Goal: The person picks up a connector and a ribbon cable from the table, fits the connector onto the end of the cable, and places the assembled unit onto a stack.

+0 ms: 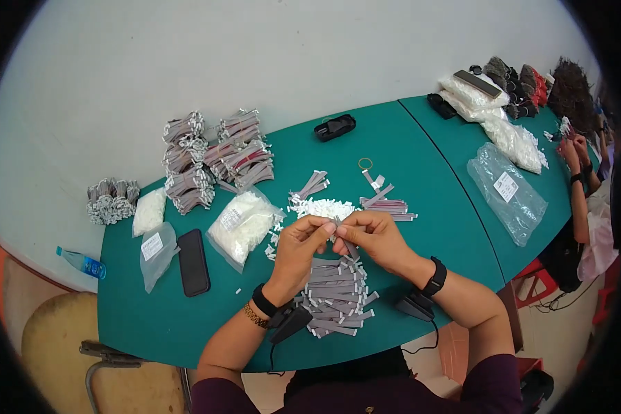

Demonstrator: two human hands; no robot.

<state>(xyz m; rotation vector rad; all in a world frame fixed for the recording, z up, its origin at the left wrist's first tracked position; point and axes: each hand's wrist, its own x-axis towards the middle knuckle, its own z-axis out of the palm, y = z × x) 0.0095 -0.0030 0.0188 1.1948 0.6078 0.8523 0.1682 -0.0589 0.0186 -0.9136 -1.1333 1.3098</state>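
My left hand (pixel 302 245) and my right hand (pixel 379 238) meet over the middle of the table, thumbs and forefingers pinched together. Between them they hold a short grey ribbon cable (pixel 352 250), whose tail hangs below my right fingers. The end at my left fingertips is mostly hidden. Just beyond the hands lies a heap of small white plastic connectors (pixel 324 208). Nearer to me, a pile of grey ribbon cables (pixel 334 297) with white ends spreads between my forearms. A small bundle of similar cables (pixel 386 207) lies past my right hand.
Bundled cables (pixel 190 165) are stacked at the back left. Bags of white parts (pixel 241 224), a black phone (pixel 194 262) and a water bottle (pixel 81 263) are on the left. A black case (pixel 335 128) sits at the back. Another person's hands (pixel 573 148) work at far right.
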